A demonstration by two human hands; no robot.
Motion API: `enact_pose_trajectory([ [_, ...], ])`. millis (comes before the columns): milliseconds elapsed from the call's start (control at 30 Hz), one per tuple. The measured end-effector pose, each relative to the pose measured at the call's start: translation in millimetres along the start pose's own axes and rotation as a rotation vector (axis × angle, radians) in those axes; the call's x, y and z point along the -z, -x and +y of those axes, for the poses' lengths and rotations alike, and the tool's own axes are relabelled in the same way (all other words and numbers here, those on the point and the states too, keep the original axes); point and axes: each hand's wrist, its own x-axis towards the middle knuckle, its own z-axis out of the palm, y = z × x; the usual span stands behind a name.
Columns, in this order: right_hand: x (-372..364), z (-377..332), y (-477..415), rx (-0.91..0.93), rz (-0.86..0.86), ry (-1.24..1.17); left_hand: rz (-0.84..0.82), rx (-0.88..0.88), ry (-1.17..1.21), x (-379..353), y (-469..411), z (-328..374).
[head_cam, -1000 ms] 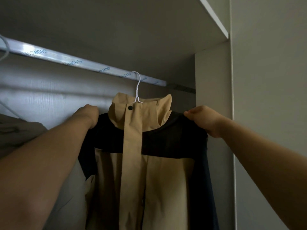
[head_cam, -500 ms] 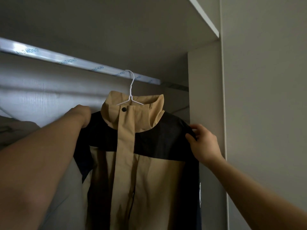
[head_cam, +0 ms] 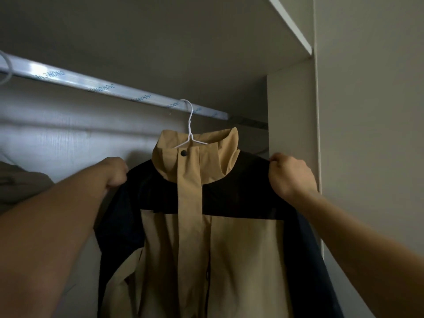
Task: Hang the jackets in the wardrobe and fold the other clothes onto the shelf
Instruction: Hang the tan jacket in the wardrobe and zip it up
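A tan and black jacket (head_cam: 190,226) hangs facing me on a white wire hanger (head_cam: 189,127), whose hook sits over the silver wardrobe rail (head_cam: 103,88). My left hand (head_cam: 115,172) grips the jacket's black left shoulder. At the other black shoulder, my right hand (head_cam: 290,174) holds the fabric with curled fingers, close to the wardrobe's side panel (head_cam: 291,115).
Another pale garment (head_cam: 20,187) hangs at the far left, with its hanger hook (head_cam: 5,67) on the rail. A shelf board (head_cam: 289,21) spans above the rail. A plain wall (head_cam: 371,134) stands to the right of the side panel.
My right hand rose from lower on the jacket's right sleeve edge back up to the shoulder and closed on it. The left hand stayed on its shoulder.
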Motion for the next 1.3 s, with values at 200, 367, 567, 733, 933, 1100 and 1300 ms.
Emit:
enact_pose_trajectory([
  [200,-22,-69,-9,0.171,-0.067,0.078,-0.054,-0.030,0.205,0,-2,12],
  [367,-32,-89,-21,0.033,-0.133,0.049,-0.083,0.012,0.199,1,-7,0],
  [567,-41,-85,-26,0.112,-0.058,0.061,-0.217,0.077,0.183,-7,-18,2],
  [733,-52,-97,-37,0.255,-0.029,0.092,-0.276,0.147,0.245,-22,-24,-1],
  [933,-56,-95,-43,0.131,-0.032,-0.024,-0.401,0.331,0.240,-19,-29,-16],
  [1100,-39,-91,-56,-0.020,-0.120,-0.326,-0.276,0.172,0.024,12,-5,18],
  [1300,-31,-109,-76,-0.263,-0.233,-0.502,0.145,-0.086,0.620,56,11,93],
])
